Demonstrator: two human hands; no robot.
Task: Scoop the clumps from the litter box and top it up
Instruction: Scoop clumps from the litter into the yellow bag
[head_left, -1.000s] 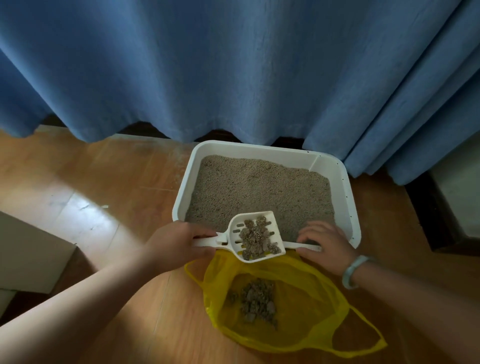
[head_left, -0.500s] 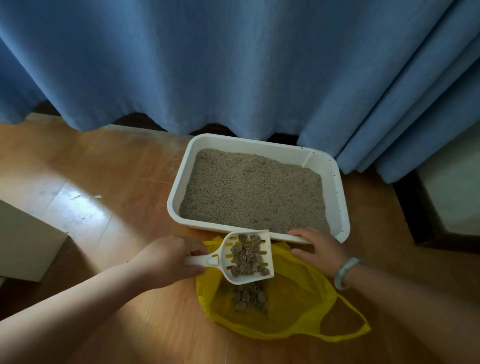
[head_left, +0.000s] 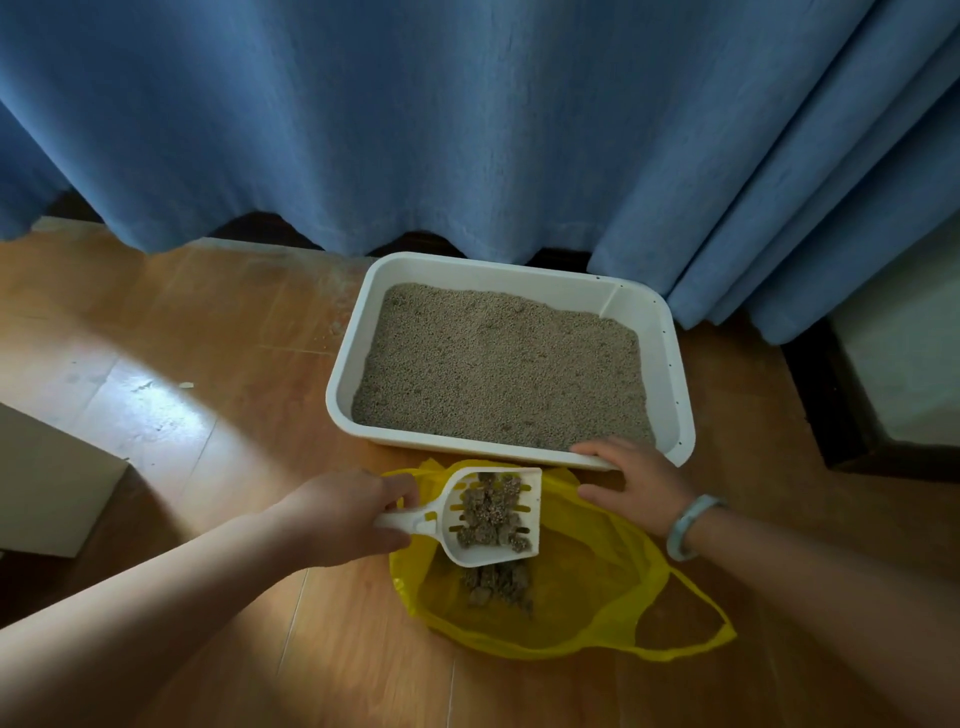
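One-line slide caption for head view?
Left hand holds white slotted plastic scoop of clumps over yellow plastic bag; right hand rests on rim of white litter box.

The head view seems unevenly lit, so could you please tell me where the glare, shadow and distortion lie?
Head view: pale glare lies on the wooden floor left of the litter box; the lower corners fall into shadow; the wide lens bows the curtain at the right edge; the scoop is sharp, the forearms near the bottom edge soft.
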